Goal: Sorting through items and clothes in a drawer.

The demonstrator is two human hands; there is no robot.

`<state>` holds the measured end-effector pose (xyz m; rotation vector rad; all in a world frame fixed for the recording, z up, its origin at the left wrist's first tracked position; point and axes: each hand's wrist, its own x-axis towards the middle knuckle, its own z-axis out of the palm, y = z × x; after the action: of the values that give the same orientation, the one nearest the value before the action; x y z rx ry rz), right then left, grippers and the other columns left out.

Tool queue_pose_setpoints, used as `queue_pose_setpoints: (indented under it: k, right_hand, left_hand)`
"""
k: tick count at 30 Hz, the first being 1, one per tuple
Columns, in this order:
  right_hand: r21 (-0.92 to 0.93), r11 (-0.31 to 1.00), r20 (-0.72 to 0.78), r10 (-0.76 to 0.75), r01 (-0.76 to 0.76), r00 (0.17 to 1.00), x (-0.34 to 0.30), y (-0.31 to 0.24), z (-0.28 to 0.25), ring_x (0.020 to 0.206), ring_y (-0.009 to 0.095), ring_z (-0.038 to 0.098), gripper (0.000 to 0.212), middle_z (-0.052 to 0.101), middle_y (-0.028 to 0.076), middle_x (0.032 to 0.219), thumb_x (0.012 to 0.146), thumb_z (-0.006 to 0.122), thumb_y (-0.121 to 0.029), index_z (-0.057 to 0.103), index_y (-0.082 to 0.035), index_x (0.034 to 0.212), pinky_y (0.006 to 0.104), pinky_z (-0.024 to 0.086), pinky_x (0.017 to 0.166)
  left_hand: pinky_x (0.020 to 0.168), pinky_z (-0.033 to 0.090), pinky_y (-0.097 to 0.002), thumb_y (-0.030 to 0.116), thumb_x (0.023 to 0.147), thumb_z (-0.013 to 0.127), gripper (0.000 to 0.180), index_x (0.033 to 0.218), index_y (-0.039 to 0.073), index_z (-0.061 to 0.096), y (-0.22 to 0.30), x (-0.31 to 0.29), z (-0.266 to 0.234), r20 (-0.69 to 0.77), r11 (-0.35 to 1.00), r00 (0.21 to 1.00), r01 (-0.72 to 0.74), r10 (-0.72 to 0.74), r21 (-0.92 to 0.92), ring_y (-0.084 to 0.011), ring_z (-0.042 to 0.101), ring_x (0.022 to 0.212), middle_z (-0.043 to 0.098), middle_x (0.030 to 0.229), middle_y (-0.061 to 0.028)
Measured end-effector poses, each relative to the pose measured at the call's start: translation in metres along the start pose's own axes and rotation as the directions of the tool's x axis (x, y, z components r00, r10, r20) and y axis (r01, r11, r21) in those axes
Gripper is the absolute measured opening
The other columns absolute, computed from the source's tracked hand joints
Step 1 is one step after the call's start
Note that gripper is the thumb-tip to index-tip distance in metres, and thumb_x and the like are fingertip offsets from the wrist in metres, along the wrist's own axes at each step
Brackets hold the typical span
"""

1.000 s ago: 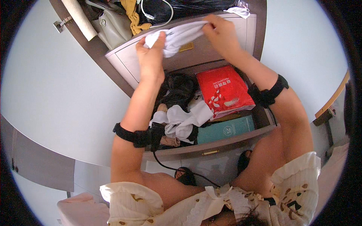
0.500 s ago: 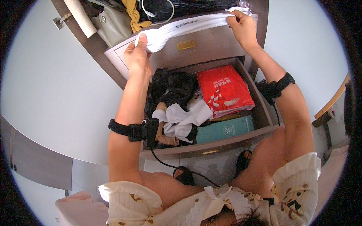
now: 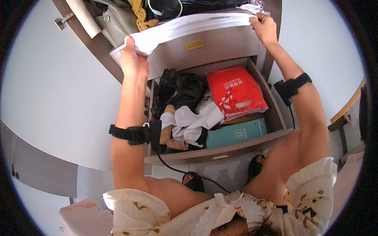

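A long white sock is stretched between my two hands, in front of the upper drawer. Its wider, bunched end is pinched between thumb and fingers of my left hand. My right hand grips the narrower end, farther back at the right. Dark lettering runs along the sock near that end. Below, an open drawer holds more white socks, a crumpled black plastic bag, a red package and a teal box. Some tan fabric lies beside the white socks.
Above the sock, the upper compartment holds a grey handbag, a mustard cloth, a white cable and black plastic. White panels flank the drawers. My feet in dark sandals are below the open drawer.
My hands have moved apart, the left one leftward and the right one rightward. The sock between them is now stretched longer. The drawer's contents lie as before.
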<state>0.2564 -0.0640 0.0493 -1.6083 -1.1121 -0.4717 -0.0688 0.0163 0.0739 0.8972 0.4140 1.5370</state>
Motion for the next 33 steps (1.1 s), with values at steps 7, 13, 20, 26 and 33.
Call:
queue_pose_setpoints:
  k: [7,13,20,26,33]
  right_hand:
    - [-0.043,0.998,0.164,0.045,-0.039,0.985,-0.001,0.010,-0.004,0.057,0.019,0.059,0.026,0.060,0.011,0.063,0.074,0.054,-0.026,0.061,0.000,0.076,0.0306,0.047,0.059]
    - [0.157,0.967,0.536,0.090,-0.203,0.839,-0.012,0.025,0.010,0.049,0.017,0.058,0.030,0.060,0.013,0.062,0.073,0.056,-0.027,0.061,0.003,0.078,0.0314,0.048,0.053]
    - [0.177,0.962,0.921,-0.236,0.206,0.310,-0.045,-0.046,-0.006,0.101,0.022,0.049,0.051,0.051,0.017,0.107,0.066,0.069,-0.026,0.049,0.002,0.105,0.0330,0.040,0.086]
    - [0.401,0.916,0.872,-0.375,-0.022,0.314,-0.075,-0.092,0.020,0.094,0.022,0.052,0.045,0.054,0.014,0.101,0.068,0.068,-0.024,0.052,0.002,0.100,0.0313,0.041,0.081]
    - [0.433,0.874,0.741,-0.484,0.220,0.466,-0.081,-0.084,0.023,0.074,0.018,0.050,0.023,0.054,0.011,0.079,0.080,0.052,-0.020,0.050,0.000,0.091,0.0306,0.040,0.068]
  left_hand:
    - [0.080,0.044,-0.0372,0.015,0.080,0.056,0.029,0.103,0.000,0.047,0.000,0.014,-0.030,-0.016,0.986,0.999,-0.028,0.031,0.165,-0.0223,0.055,0.089,0.056,0.097,-0.0101]
    - [0.057,0.042,-0.0245,0.014,0.073,0.066,0.019,0.080,-0.001,0.057,-0.019,-0.001,-0.012,0.039,0.977,0.997,0.053,-0.062,0.207,-0.0139,0.054,0.063,0.059,0.075,-0.0061]
    - [0.062,0.041,-0.0235,0.022,0.077,0.063,0.025,0.082,-0.002,0.054,-0.048,-0.036,0.006,0.234,0.813,0.939,0.075,-0.253,0.577,-0.0110,0.052,0.067,0.057,0.073,-0.0055]
    - [0.058,0.042,-0.0242,0.024,0.071,0.069,0.041,0.094,-0.001,0.047,-0.063,-0.038,0.005,0.337,0.813,0.905,0.016,-0.259,0.582,-0.0114,0.051,0.069,0.055,0.079,-0.0068]
    - [0.059,0.042,-0.0253,0.024,0.067,0.072,0.047,0.095,0.003,0.041,-0.045,-0.027,-0.012,0.236,0.499,0.969,-0.239,0.070,0.833,-0.0127,0.050,0.068,0.054,0.077,-0.0094]
